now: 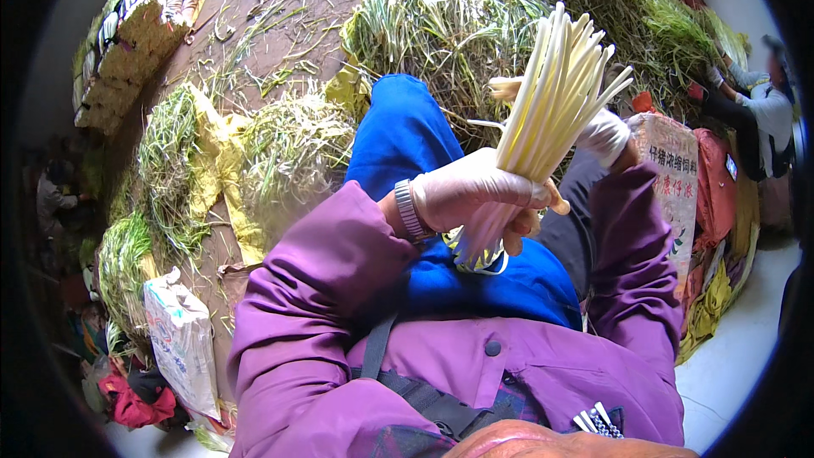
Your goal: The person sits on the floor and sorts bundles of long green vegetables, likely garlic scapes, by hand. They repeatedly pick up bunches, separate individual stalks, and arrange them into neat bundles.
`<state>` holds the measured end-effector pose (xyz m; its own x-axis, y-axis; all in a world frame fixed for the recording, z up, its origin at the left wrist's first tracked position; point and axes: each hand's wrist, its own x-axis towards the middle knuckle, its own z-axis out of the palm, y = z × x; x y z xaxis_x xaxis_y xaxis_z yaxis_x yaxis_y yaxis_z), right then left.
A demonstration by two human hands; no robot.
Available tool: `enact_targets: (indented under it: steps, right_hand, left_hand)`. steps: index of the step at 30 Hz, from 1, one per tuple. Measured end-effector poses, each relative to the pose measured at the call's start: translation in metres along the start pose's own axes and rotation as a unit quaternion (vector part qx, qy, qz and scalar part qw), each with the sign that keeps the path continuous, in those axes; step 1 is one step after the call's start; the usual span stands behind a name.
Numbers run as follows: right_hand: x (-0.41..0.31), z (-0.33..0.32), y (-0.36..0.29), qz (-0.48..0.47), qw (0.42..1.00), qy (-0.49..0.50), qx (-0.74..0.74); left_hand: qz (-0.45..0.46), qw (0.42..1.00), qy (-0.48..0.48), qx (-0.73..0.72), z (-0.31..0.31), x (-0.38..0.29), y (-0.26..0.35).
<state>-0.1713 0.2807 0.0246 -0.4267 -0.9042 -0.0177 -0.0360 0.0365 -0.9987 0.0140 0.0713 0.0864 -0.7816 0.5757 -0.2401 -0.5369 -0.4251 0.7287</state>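
My left hand (pixel 483 194), in a thin whitish glove and with a metal-banded watch at the wrist, is closed around a bundle of long pale-yellow plant stalks (pixel 550 102). The stalks fan out at the upper end, and their thinner ends hang below my fist over my blue-covered lap (pixel 509 280). My right hand (pixel 604 135), also gloved, is behind the bundle on its right side. Stalks hide most of its fingers; what looks like a fingertip shows at the bundle's left edge. Whether it grips the stalks is hidden.
Heaps of green leafy stalks (pixel 439 25) lie ahead and to the left on the littered brown floor (pixel 280 32). A printed sack (pixel 664 172) stands at my right, a white sack (pixel 181 337) at lower left. Stacked bundles (pixel 130 63) are at upper left. Another person (pixel 763 114) sits far right.
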Motion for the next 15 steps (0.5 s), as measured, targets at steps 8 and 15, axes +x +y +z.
enact_targets:
  steps: [8, 15]
  right_hand:
    - [0.021, 0.060, -0.019, -0.023, 0.984, -0.022, 0.173]
    - [0.025, 0.065, -0.043, -0.022, 0.997, 0.004, -0.077]
  left_hand:
    - [-0.031, 0.998, -0.038, -0.030, -0.011, -0.009, 0.001]
    - [-0.015, 0.995, -0.059, -0.074, -0.021, -0.020, 0.000]
